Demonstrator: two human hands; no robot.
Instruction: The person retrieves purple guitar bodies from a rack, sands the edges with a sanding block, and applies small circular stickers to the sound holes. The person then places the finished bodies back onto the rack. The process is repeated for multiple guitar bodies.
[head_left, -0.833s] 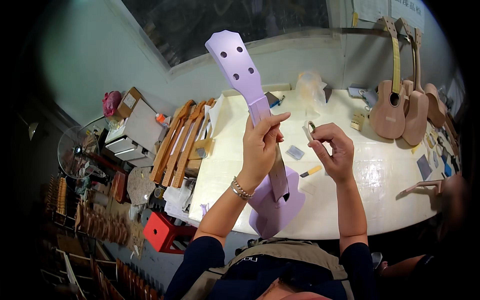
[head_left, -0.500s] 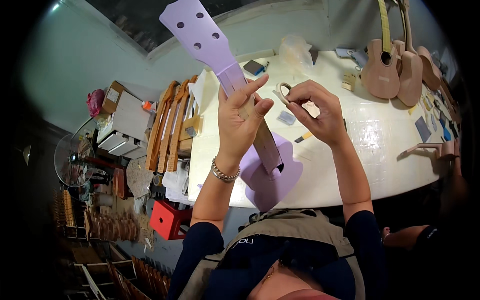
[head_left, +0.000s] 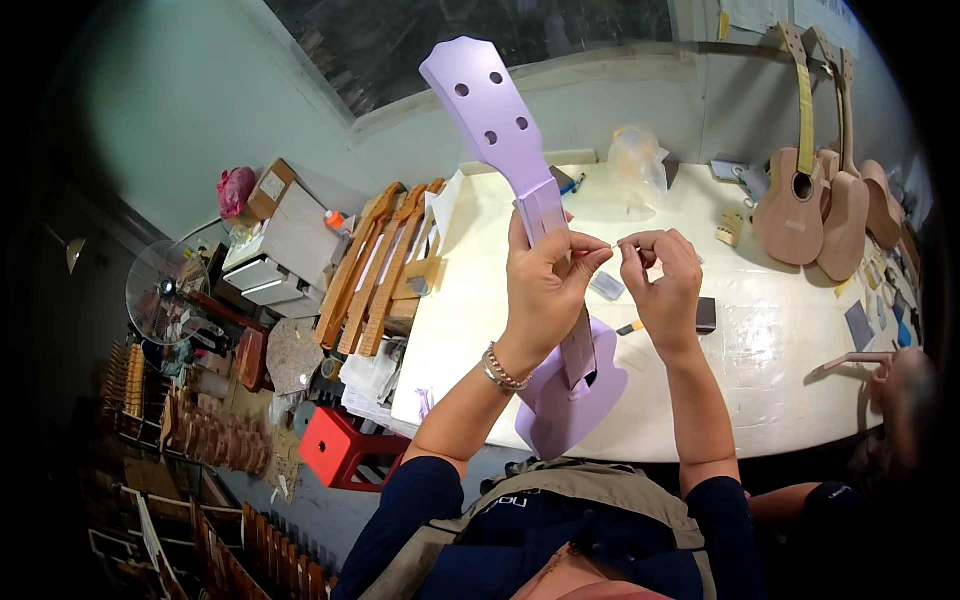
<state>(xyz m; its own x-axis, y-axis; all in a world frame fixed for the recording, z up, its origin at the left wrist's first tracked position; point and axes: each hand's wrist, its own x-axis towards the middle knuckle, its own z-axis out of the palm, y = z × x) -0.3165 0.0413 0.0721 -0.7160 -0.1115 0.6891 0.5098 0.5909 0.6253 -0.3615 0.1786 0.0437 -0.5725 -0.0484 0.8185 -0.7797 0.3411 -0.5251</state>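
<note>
Pale worktable (head_left: 768, 335) below a dark window (head_left: 380, 50), bare-wood ukuleles (head_left: 787, 225) far right, left hand (head_left: 545, 285) curled closed round a lilac ukulele neck (head_left: 541, 208), right hand (head_left: 660, 275) pinched tight, contents unclear.

A navy short-sleeved top (head_left: 500, 545), khaki apron (head_left: 590, 490) and silvery beaded bracelet (head_left: 499, 370) are worn.

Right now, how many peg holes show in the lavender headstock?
4: the upper-left peg hole, the upper-right peg hole, the lower-left peg hole and the lower-right peg hole, all in the lavender headstock. None appears hidden.
</note>
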